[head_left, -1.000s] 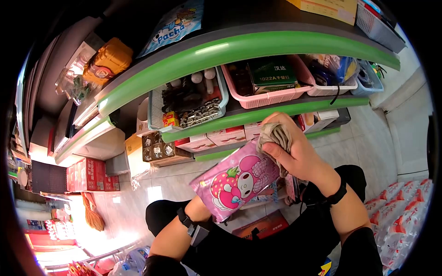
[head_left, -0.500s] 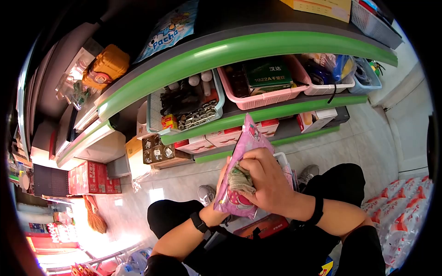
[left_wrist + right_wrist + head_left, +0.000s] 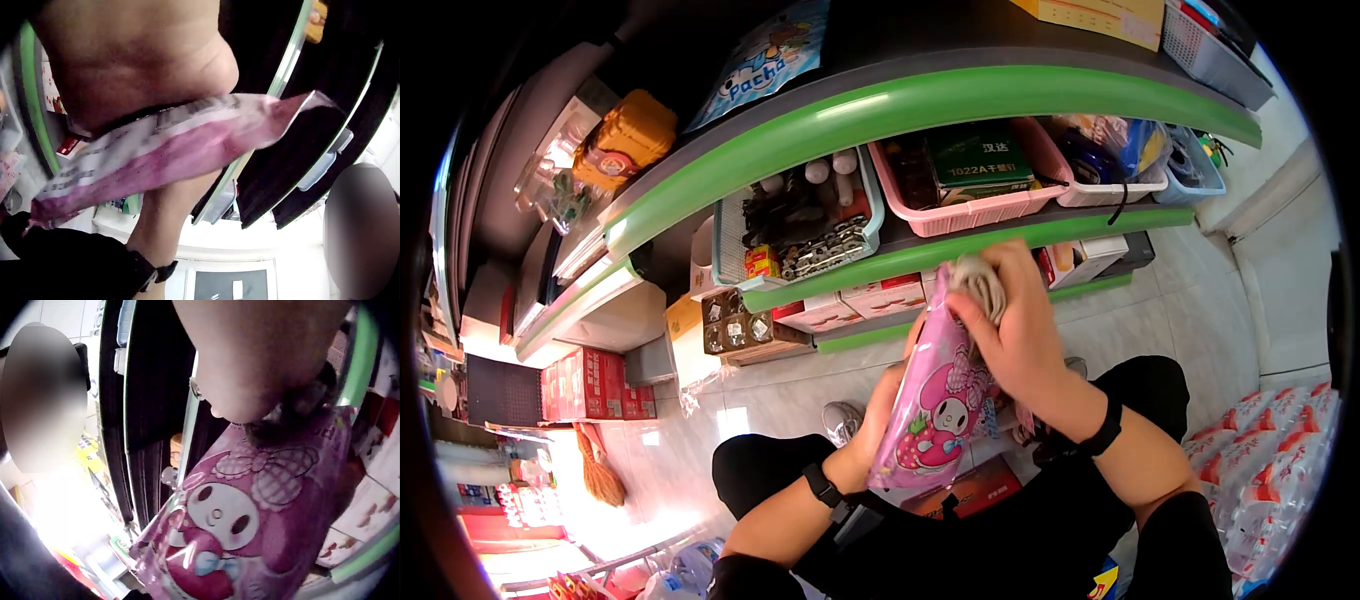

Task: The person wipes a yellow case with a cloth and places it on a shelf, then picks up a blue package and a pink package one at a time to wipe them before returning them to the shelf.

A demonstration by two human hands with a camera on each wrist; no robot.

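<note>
A shiny pink packet (image 3: pixel 928 415) printed with a cartoon rabbit and a strawberry is held upright and slanted over the lap. My left hand (image 3: pixel 878 412) grips it from the left and behind, with most fingers hidden. Bunched in my right hand (image 3: pixel 1032 345) is a grey-beige cloth (image 3: pixel 980 282), pinched between thumb and fingers at the packet's upper end. The right wrist view shows the printed front of the packet (image 3: pixel 219 512) below that hand. Its white and pink back (image 3: pixel 169 150) faces the left wrist view.
Green-edged shelves ahead carry a blue basket (image 3: pixel 725 245) of hardware, a pink basket (image 3: pixel 970 215) with a green box (image 3: pixel 983 160), and more baskets. Wrapped bottles (image 3: pixel 1270 470) stand at right, red cartons (image 3: pixel 590 385) and a broom (image 3: pixel 600 475) at left. A flat red box (image 3: pixel 965 488) lies below.
The packet turned edge-on with the cloth low on its face, then swung back to show its print. My right hand with the cloth moved down, then up to the packet's top.
</note>
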